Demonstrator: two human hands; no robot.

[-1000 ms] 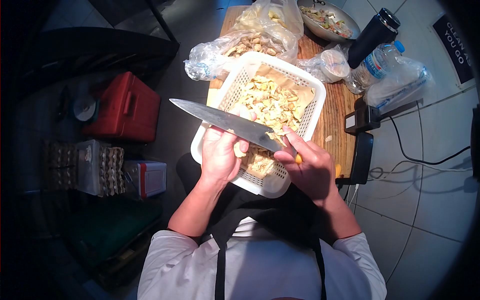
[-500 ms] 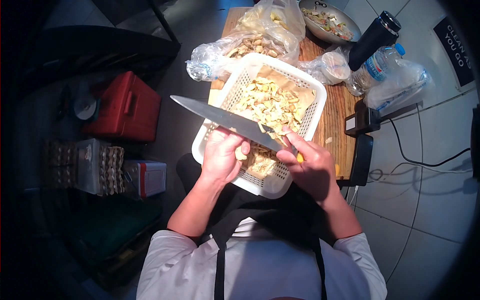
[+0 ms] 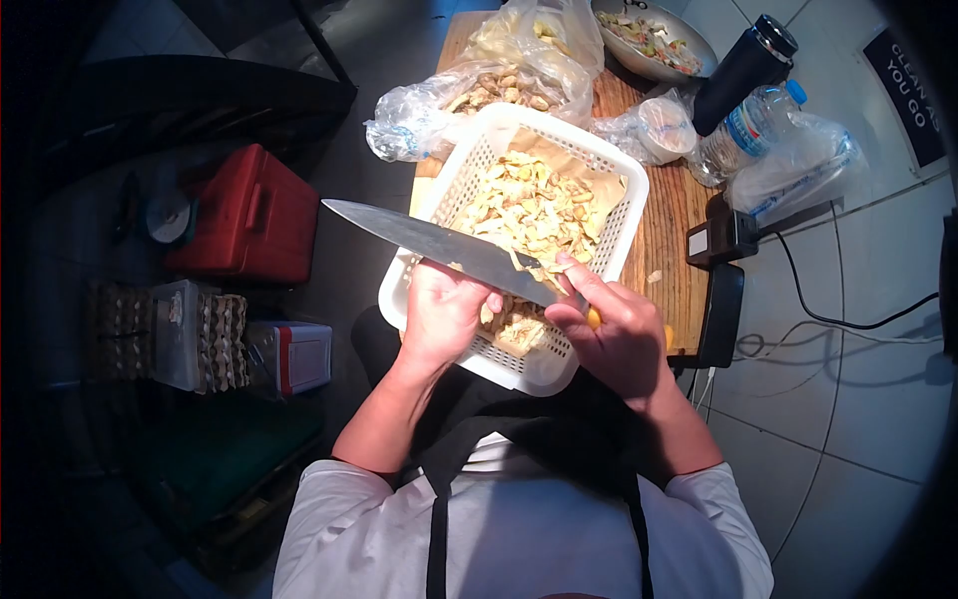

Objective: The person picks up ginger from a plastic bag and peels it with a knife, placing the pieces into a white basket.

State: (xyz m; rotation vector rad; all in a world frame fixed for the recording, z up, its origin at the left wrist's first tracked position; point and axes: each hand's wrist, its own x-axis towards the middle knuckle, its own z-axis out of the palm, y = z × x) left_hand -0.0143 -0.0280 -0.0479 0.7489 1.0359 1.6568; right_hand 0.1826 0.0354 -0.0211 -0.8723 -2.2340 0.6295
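A large kitchen knife (image 3: pixel 439 244) lies across the white perforated basket (image 3: pixel 629 225), its tip pointing to the upper left. My right hand (image 3: pixel 619 324) is closed round its handle, of which a bit of yellow shows. Several pale scraps cling to the blade near the handle. Under the blade, my left hand (image 3: pixel 439 314) is closed on a pale yellow piece (image 3: pixel 488 315) that looks like ginger, mostly hidden by the fingers. Thin pale slices and peelings (image 3: pixel 539 205) lie heaped on brown paper in the basket.
On the wooden table (image 3: pixel 674 215) are plastic bags (image 3: pixel 519 85) of knobby pieces, a pan of food (image 3: pixel 654 45), a dark flask (image 3: pixel 743 75) and a water bottle (image 3: pixel 753 130). A power socket box (image 3: pixel 720 238) sits at its right edge. A red box (image 3: pixel 244 215) and egg trays (image 3: pixel 222 339) stand left.
The knife has shifted slightly left along with my left hand, over the piece it holds. My right hand keeps its grip on the handle. The basket appears slightly shifted left in view.
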